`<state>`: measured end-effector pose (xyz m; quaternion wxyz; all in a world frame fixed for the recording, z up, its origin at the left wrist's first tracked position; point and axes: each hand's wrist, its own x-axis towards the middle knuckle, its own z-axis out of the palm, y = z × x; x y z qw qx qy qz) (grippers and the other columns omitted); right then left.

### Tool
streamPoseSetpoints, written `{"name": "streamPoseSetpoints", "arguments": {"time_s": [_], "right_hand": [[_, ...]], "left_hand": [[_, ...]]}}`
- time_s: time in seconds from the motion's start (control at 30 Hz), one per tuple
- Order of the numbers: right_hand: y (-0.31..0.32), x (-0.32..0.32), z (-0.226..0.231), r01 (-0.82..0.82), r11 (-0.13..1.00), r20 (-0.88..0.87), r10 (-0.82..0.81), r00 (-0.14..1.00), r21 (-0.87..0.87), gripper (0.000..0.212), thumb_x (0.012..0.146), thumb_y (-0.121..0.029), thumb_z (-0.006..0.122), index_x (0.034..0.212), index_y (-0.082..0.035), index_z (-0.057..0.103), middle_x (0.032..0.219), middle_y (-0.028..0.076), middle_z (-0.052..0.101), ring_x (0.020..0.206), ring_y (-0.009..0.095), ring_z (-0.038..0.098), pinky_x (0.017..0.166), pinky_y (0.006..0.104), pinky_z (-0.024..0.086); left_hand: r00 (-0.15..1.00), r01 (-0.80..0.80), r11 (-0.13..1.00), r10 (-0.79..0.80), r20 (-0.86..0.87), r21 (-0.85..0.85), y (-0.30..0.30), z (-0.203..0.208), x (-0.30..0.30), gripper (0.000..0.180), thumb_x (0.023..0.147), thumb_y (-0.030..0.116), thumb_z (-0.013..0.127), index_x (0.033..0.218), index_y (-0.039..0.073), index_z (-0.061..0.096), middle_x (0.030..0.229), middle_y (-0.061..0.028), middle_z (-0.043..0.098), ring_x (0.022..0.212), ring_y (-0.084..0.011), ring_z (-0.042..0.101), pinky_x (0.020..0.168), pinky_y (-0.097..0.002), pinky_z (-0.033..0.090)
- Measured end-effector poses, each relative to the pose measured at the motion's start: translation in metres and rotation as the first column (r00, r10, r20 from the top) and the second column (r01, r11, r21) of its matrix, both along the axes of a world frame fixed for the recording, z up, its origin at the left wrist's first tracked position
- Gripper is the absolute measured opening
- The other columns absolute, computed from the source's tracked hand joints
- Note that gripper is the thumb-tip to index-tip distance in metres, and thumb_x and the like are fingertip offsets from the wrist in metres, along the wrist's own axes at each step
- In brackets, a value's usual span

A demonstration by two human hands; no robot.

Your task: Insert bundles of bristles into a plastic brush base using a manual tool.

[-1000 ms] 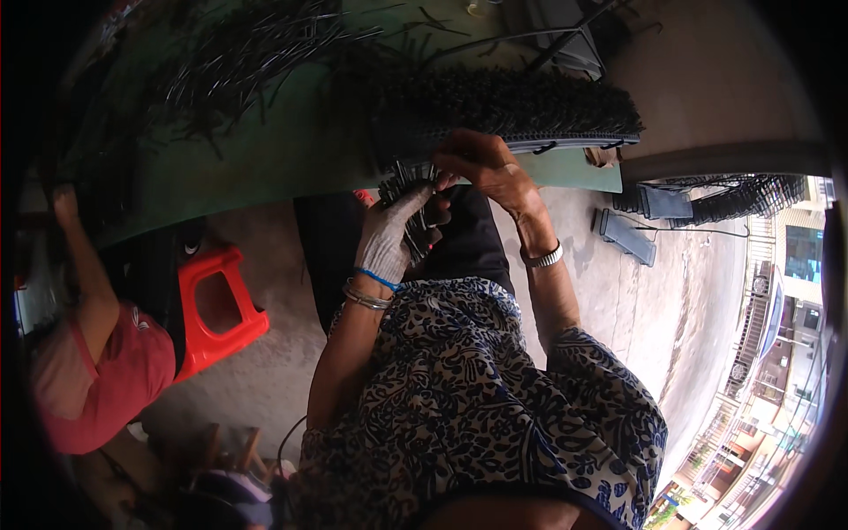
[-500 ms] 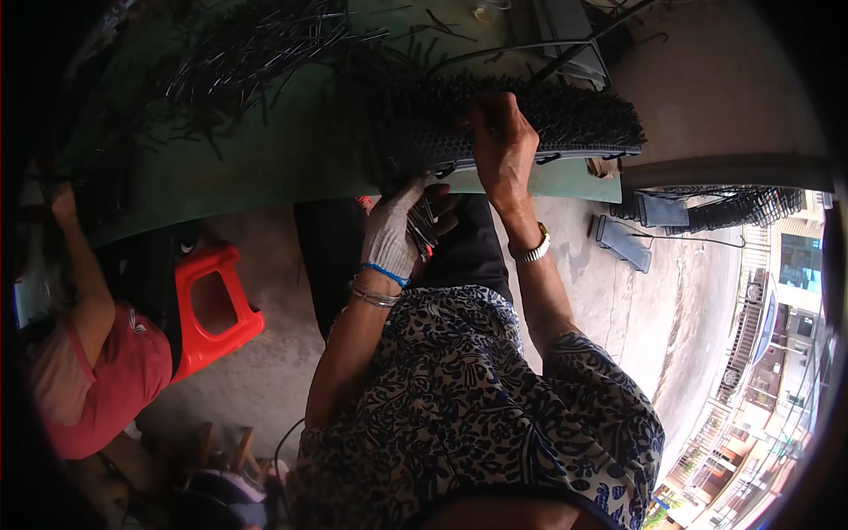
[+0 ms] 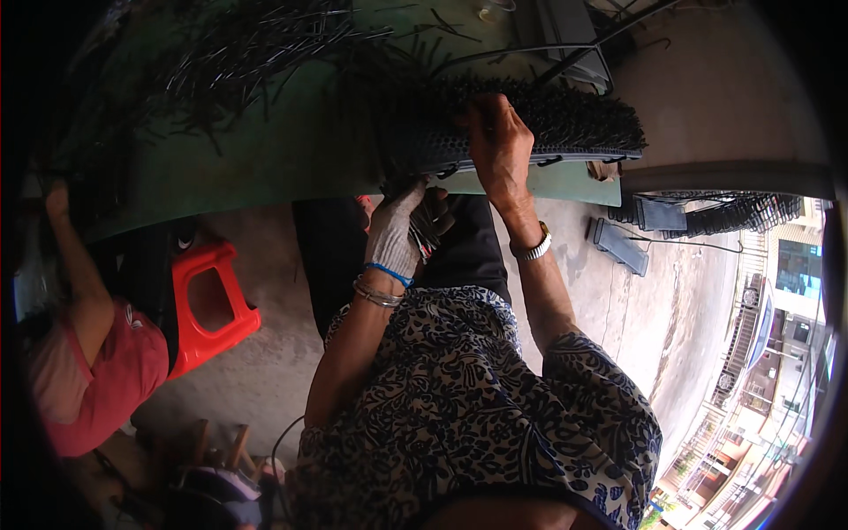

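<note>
My left hand, in a whitish knitted glove, is closed around a small bundle of thin dark strips just below the table's edge. Its fingertips lie close to the lower rim of a long black panel with a perforated face. Dense black bristles stand along the panel's far side. My bare right hand is pinched over the panel's holes, near the bristles. Whatever sits between those fingertips is too dark and small to make out.
Loose black strips are heaped on the green table. Metal bars rise behind the panel. A red stool stands at left beside a co-worker in a red top. Grey panels lie on the floor at right.
My right hand has shifted very slightly left along the panel and stays pinched. My left hand keeps its bundle, tilted a little differently.
</note>
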<state>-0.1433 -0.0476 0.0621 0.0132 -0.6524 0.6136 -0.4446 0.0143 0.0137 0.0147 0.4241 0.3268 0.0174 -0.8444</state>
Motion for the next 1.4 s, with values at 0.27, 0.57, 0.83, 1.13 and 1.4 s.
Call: {"name": "streamPoseSetpoints", "arguments": {"time_s": [0.27,0.57,0.83,1.13,1.4], "right_hand": [[-0.004,0.003,-0.009,-0.120,0.992,-0.013,0.121,0.993,0.023,0.012,0.085,0.000,0.065,0.096,-0.006,0.065,0.086,0.009,0.062,0.072,0.022,0.064,0.064,0.0298,0.050],[-0.011,0.005,-0.013,0.055,0.998,-0.219,-0.051,0.974,0.011,0.010,0.084,-0.013,0.068,0.094,-0.011,0.066,0.091,0.009,0.056,0.071,0.028,0.061,0.063,0.0383,0.049],[-0.009,0.006,-0.016,0.096,0.993,-0.192,-0.082,0.978,0.065,0.011,0.083,-0.017,0.068,0.093,-0.013,0.066,0.089,0.011,0.058,0.073,0.030,0.061,0.064,0.0408,0.049],[-0.006,0.011,-0.026,0.112,0.992,-0.244,-0.121,0.962,-0.053,0.009,0.084,-0.016,0.067,0.092,-0.013,0.068,0.090,0.010,0.058,0.081,0.030,0.059,0.069,0.0397,0.046],[-0.015,0.007,-0.030,0.149,0.982,-0.264,-0.175,0.949,-0.115,0.013,0.082,-0.011,0.068,0.095,-0.012,0.066,0.091,0.011,0.058,0.081,0.031,0.058,0.069,0.0398,0.045]], "left_hand": [[0.991,0.017,1.000,-0.014,0.136,-0.016,0.002,0.006,0.003,0.015,0.091,0.018,0.067,0.102,0.007,0.067,0.082,-0.0065,0.069,0.069,-0.0166,0.066,0.059,-0.0322,0.058],[0.992,0.057,0.995,-0.047,0.117,-0.084,0.007,0.013,0.005,0.019,0.090,0.021,0.068,0.104,0.008,0.068,0.082,-0.0064,0.070,0.066,-0.0151,0.066,0.054,-0.0264,0.053],[0.990,0.051,0.992,-0.035,0.135,-0.114,0.012,0.018,0.006,0.020,0.090,0.021,0.069,0.103,0.007,0.068,0.081,-0.0063,0.069,0.067,-0.0161,0.066,0.056,-0.0288,0.055],[0.985,0.061,0.992,-0.041,0.170,-0.114,0.014,0.020,0.010,0.020,0.090,0.021,0.069,0.104,0.007,0.068,0.080,-0.0061,0.069,0.066,-0.0160,0.066,0.057,-0.0287,0.056],[0.990,0.061,0.991,-0.045,0.133,-0.118,0.013,0.014,0.010,0.020,0.090,0.021,0.068,0.105,0.008,0.068,0.081,-0.0061,0.069,0.066,-0.0157,0.067,0.055,-0.0280,0.055]]}}
